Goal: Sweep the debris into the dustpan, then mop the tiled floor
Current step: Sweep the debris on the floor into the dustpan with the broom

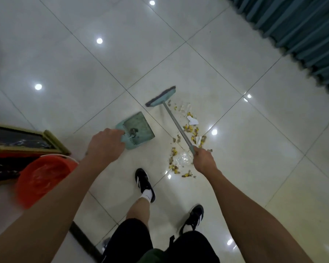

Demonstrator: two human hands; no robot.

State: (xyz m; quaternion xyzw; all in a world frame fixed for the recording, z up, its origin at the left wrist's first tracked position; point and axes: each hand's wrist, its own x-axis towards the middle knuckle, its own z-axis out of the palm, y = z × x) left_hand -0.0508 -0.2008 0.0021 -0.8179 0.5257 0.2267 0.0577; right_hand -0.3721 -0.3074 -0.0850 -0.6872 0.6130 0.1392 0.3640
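Nearest the camera are the person's black shorts (160, 243) and two black shoes with white stripes (143, 184), planted on the glossy white tiled floor (65, 63), with a dark strip (85, 242) lying on the tiles by the left leg. Both bare forearms reach forward from the lower corners. The left hand (104, 144) is curled around the near end of a pale teal dustpan (136, 130), holding it with its flat tray pointing away from the person; a small dark clump sits inside near the comb-like teeth at the back, and whether the pan's front lip touches the tiles cannot be told. The right hand (203, 158) grips the grey handle of a broom (176, 124), fingers wrapped around the shaft. Just ahead of and beside that hand lies the debris (190, 133): yellow and brown scraps, bits of white paper and crumpled clear plastic, strewn in a loose band along the right side of the broom's handle, just right of the dustpan and apart from it. At the left edge stands an orange bucket (44, 179) beside a gold-framed piece of furniture (25, 143). Farther out the teal broom head (160, 96) with dark bristles rests beyond the scattered bits. A teal pleated curtain (300, 35) hangs in the far right corner.
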